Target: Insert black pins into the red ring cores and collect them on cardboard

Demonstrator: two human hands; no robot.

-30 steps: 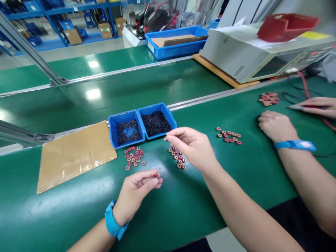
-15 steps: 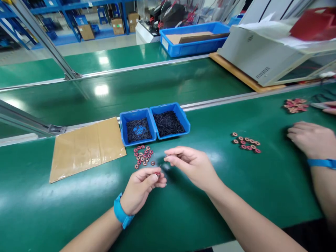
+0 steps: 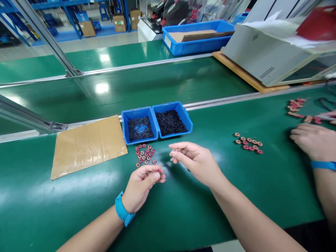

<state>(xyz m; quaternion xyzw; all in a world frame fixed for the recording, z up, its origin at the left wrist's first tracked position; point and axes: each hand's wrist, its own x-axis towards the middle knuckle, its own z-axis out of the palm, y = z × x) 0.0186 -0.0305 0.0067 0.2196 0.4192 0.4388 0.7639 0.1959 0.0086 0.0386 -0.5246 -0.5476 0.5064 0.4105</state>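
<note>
My left hand (image 3: pixel 143 183), with a blue wristband, pinches a small red ring part (image 3: pixel 158 171) between thumb and fingertips. To its upper right, my right hand (image 3: pixel 195 161) has thumb and fingers pressed together; what it holds is too small to make out. Several red and black ring parts (image 3: pixel 146 154) lie on the green table just above my left hand. Behind them stand two blue bins side by side. The left bin (image 3: pixel 140 140) has thin black pieces and some blue bits in it, the right bin (image 3: pixel 175 135) thin black pieces.
A cardboard sheet (image 3: pixel 89 147) lies left of the bins. Several ring parts (image 3: pixel 250 142) are to the right. Another person's hands (image 3: pixel 313 140) work at the right edge beside more rings (image 3: pixel 295 105). A grey machine (image 3: pixel 265 52) and large blue tray (image 3: pixel 196 47) stand behind.
My right hand has shifted slightly right, a little farther from my left hand. The camera view has moved slightly. The other person's rings at the far right are arranged differently.
</note>
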